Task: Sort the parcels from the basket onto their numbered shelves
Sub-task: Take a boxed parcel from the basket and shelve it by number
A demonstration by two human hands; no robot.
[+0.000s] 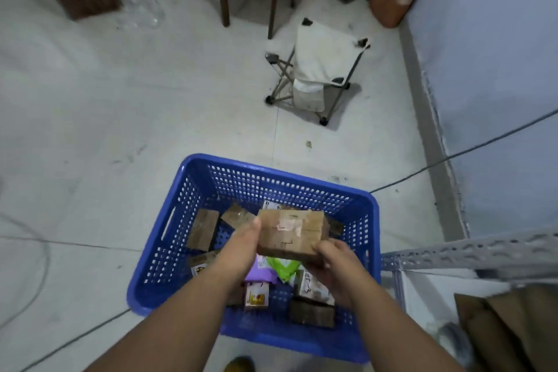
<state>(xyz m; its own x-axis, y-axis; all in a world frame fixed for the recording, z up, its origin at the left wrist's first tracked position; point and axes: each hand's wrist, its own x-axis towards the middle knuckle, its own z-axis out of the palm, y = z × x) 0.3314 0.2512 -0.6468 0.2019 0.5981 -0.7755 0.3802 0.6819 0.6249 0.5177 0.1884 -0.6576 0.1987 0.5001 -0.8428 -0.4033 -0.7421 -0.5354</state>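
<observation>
Parcel above basket rim

Left grip curled, right grip curled, forearms extended

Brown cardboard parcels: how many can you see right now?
4: one held in both hands, two by the basket's far-left wall, one at its near-right. More may be hidden underneath.
</observation>
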